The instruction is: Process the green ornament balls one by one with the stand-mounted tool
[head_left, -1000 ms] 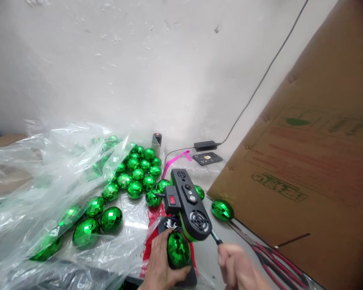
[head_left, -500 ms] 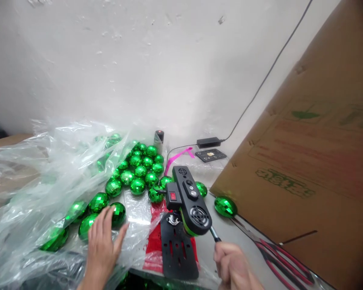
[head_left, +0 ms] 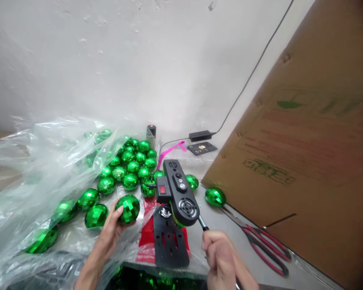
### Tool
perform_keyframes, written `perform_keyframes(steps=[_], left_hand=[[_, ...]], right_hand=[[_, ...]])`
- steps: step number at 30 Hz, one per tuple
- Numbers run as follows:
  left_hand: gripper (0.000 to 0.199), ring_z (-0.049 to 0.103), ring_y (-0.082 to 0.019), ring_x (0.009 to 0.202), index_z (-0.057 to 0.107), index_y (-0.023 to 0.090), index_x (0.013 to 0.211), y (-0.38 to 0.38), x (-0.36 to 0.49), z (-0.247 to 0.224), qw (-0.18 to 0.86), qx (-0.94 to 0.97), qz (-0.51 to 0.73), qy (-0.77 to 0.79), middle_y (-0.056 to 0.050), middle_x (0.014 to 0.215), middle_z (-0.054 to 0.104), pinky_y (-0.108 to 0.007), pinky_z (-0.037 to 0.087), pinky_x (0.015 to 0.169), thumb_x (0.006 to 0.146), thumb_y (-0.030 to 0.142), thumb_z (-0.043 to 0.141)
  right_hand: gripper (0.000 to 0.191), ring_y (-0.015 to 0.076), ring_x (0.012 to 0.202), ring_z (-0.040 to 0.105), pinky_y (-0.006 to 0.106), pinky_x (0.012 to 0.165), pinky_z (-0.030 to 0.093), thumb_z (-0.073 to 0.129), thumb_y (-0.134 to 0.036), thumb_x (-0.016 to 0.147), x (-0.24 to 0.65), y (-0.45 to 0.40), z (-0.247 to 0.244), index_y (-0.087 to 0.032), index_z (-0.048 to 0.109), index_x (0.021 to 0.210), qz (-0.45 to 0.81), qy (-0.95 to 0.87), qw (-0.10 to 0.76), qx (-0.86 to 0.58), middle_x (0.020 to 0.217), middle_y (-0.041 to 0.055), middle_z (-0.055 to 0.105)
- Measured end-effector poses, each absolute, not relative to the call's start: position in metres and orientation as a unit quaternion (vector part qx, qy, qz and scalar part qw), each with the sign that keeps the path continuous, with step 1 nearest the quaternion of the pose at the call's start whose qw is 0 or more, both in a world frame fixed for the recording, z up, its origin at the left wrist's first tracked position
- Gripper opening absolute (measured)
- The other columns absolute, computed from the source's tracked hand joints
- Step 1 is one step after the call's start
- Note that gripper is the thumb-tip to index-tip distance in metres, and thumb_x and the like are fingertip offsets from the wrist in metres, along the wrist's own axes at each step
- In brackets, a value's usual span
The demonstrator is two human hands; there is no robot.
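Observation:
My left hand (head_left: 113, 225) is closed around a shiny green mirror-faceted ball (head_left: 129, 208), lifted beside the black machine. Other green balls lie close by, one of them a ball (head_left: 97, 216) just left of that hand. In my right hand (head_left: 222, 255) is a slim metal rod (head_left: 203, 222) with a black section; its upper end meets the machine's lower right side, and most of it is hidden in my fist. The black machine (head_left: 183, 189), with round grilles and a red switch, stands on a slotted black base plate (head_left: 171, 245).
A clear plastic bag (head_left: 48, 161) with several green balls spreads over the left. Red-handled scissors (head_left: 268, 245), a loose green ball (head_left: 215, 197) and a large cardboard box (head_left: 305, 141) are on the right. A power adapter (head_left: 200, 135) and pink ribbon (head_left: 171, 150) lie behind.
My left hand has gone from reaching over the balls to holding one, raised and moved right. My right hand stays on the rod. The view has shifted slightly.

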State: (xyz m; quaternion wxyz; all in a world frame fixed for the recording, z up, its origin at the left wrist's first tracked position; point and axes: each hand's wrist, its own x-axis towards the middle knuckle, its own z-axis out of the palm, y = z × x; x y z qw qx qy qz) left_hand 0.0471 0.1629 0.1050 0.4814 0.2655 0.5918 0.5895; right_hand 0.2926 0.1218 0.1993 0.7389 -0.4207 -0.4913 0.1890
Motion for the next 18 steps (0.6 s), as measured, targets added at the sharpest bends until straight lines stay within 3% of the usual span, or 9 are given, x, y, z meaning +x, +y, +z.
perform_keyframes(steps=[3,6,11,15,18], left_hand=[[0.065,0.083,-0.037,0.121,0.073,0.018,0.133,0.151,0.076,0.097,0.599,0.167,0.586,0.519,-0.018,0.132,0.085,-0.055,0.070,0.106,0.091,0.068,0.077],[0.075,0.082,-0.040,0.127,0.073,0.020,0.138,0.141,0.095,0.082,0.617,0.206,0.569,0.504,-0.017,0.133,0.086,-0.058,0.065,0.115,0.082,0.067,0.090],[0.104,0.079,-0.040,0.133,0.057,0.018,0.161,0.136,0.109,0.061,0.521,0.368,0.528,0.560,-0.018,0.142,0.082,-0.057,0.059,0.124,0.074,0.060,0.096],[0.089,0.081,-0.037,0.130,0.055,0.021,0.161,0.136,0.118,0.052,0.461,0.494,0.458,0.577,-0.018,0.146,0.080,-0.053,0.066,0.113,0.082,0.049,0.087],[0.080,0.077,-0.042,0.140,0.063,0.024,0.155,0.136,0.127,0.050,0.391,0.569,0.431,0.581,-0.018,0.152,0.079,-0.060,0.064,0.119,0.080,0.040,0.087]], right_hand=[[0.055,0.0137,0.062,0.056,0.029,0.058,0.035,0.060,-0.028,0.119,0.303,0.127,0.201,-0.022,0.052,0.065,0.175,-0.542,0.731,-0.377,0.063,-0.0010,0.053],[0.051,0.0119,0.061,0.057,0.028,0.059,0.038,0.056,-0.022,0.120,0.308,0.132,0.208,-0.021,0.055,0.069,0.163,-0.576,0.715,-0.360,0.065,-0.0015,0.056],[0.051,0.0102,0.058,0.056,0.027,0.057,0.039,0.052,-0.021,0.121,0.308,0.133,0.219,-0.021,0.055,0.071,0.158,-0.601,0.693,-0.366,0.064,-0.0035,0.054],[0.047,0.0102,0.057,0.055,0.027,0.056,0.040,0.051,-0.019,0.121,0.308,0.133,0.218,-0.021,0.059,0.075,0.151,-0.605,0.689,-0.368,0.066,-0.0031,0.057],[0.044,0.0104,0.058,0.057,0.027,0.056,0.041,0.050,-0.016,0.120,0.310,0.133,0.215,-0.021,0.060,0.078,0.147,-0.620,0.681,-0.362,0.068,-0.0030,0.058]])
